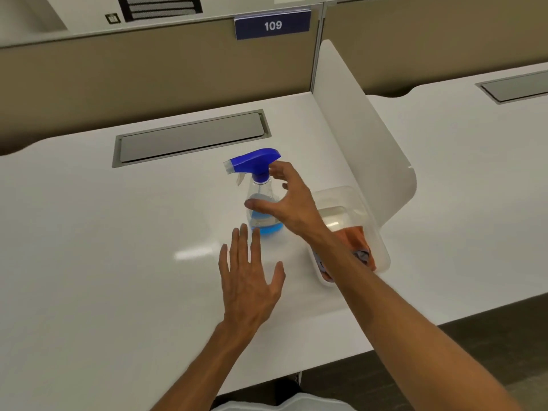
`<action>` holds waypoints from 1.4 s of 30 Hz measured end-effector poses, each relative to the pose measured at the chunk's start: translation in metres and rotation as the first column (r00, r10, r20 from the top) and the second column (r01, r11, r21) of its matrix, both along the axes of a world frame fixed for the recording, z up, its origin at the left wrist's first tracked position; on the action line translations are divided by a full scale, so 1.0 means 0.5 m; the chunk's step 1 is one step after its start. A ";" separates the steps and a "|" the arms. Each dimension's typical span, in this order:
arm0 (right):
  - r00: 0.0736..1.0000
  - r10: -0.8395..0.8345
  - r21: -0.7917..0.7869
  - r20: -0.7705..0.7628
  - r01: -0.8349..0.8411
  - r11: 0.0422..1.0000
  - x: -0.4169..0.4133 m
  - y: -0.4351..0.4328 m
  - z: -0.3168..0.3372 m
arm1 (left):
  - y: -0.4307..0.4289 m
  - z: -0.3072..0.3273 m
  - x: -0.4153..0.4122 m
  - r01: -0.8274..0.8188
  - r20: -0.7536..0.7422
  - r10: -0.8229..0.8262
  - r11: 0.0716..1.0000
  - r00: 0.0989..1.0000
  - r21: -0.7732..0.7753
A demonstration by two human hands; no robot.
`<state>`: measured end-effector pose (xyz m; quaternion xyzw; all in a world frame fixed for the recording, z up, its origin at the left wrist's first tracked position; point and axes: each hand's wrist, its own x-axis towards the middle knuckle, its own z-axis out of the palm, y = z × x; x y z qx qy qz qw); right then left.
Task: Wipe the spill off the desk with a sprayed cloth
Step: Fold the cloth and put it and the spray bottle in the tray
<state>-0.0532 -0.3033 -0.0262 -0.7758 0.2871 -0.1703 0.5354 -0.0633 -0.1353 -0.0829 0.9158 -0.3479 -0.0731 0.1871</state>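
A clear spray bottle with a blue trigger head and a little blue liquid stands upright on the white desk. My right hand is beside its right side, fingers spread around the neck and body, not closed on it. My left hand hovers flat over the desk just in front of the bottle, fingers apart and holding nothing. An orange cloth and a grey-blue cloth lie in a translucent plastic bin to the right, partly hidden by my right forearm. No spill is visible on the desk.
A grey cable hatch is set into the desk behind the bottle. A white curved divider stands right of the bin, with a neighbouring desk beyond. A beige partition with a blue 109 sign closes the back.
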 end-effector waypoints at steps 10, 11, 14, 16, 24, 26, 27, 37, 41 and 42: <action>0.993 -0.087 0.026 0.074 0.086 0.996 0.087 0.021 -0.017 | 0.041 -0.015 0.030 0.008 0.075 -0.011 0.999 0.997 0.038; 0.992 -0.101 0.017 0.082 0.100 0.995 0.084 0.021 -0.011 | 0.044 -0.015 0.032 0.011 0.073 -0.013 0.999 0.997 0.039; 0.981 -0.139 -0.025 0.137 0.144 0.989 0.057 0.016 0.034 | 0.048 -0.011 0.036 0.018 0.068 -0.021 0.999 0.997 0.032; 0.969 -0.156 -0.065 0.191 0.171 0.983 0.027 0.005 0.081 | 0.049 -0.005 0.037 0.031 0.066 -0.032 0.999 0.997 0.024; 0.948 -0.209 -0.153 0.241 0.250 0.956 -0.112 -0.063 0.232 | 0.038 -0.012 0.032 0.087 0.054 -0.086 0.996 0.995 -0.027; 0.946 -0.238 -0.145 0.220 0.273 0.951 -0.137 -0.084 0.224 | 0.032 -0.017 0.029 0.093 0.049 -0.092 0.995 0.995 -0.032; 0.943 -0.260 -0.146 0.206 0.292 0.945 -0.146 -0.094 0.216 | 0.028 -0.018 0.027 0.094 0.048 -0.092 0.995 0.995 -0.034; 0.931 -0.346 -0.069 0.118 0.355 0.932 -0.146 -0.147 0.058 | 0.026 -0.029 0.012 0.107 0.032 -0.106 0.994 0.994 -0.002; 0.941 -0.318 -0.064 0.120 0.327 0.943 -0.132 -0.160 0.012 | 0.026 -0.032 0.012 0.091 0.018 -0.091 0.996 0.996 -0.009; 0.942 -0.315 -0.071 0.119 0.325 0.943 -0.129 -0.163 0.006 | 0.025 -0.032 0.012 0.088 0.017 -0.088 0.996 0.996 -0.006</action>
